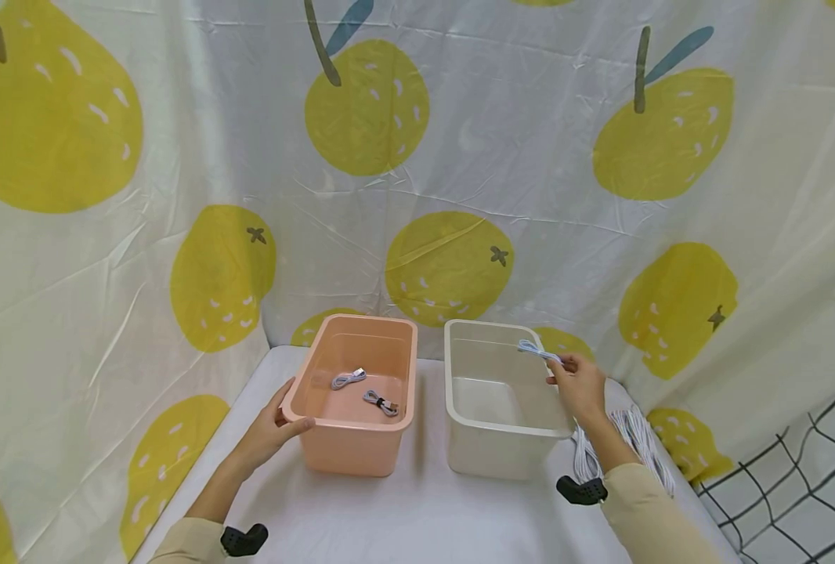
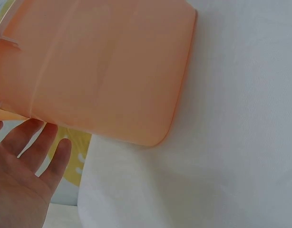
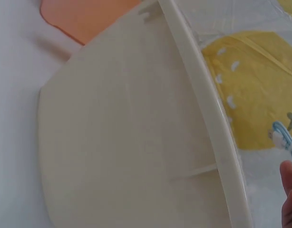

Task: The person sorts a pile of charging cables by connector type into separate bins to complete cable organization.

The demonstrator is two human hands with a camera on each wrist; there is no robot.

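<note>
1. Right grip pinches a light blue cable between thumb and fingers, holding it over the right rim of the cream bin; the right wrist view shows the cable's looped end just past that rim.
2. Left grip rests on the near left corner of the peach bin, thumb laid over the rim; the left wrist view shows its fingers straight and relaxed beside the bin's wall, clasping nothing.
3. Two short coiled cables lie on the floor of the peach bin.
4. Both bins stand side by side, just apart, on a tabletop covered in white cloth.
5. A bundle of white cables lies on the tabletop right of the cream bin, beside the right forearm.
6. A white curtain printed with large yellow fruit hangs behind and to both sides of the tabletop.
7. A black wire grid shows at the lower right corner.
</note>
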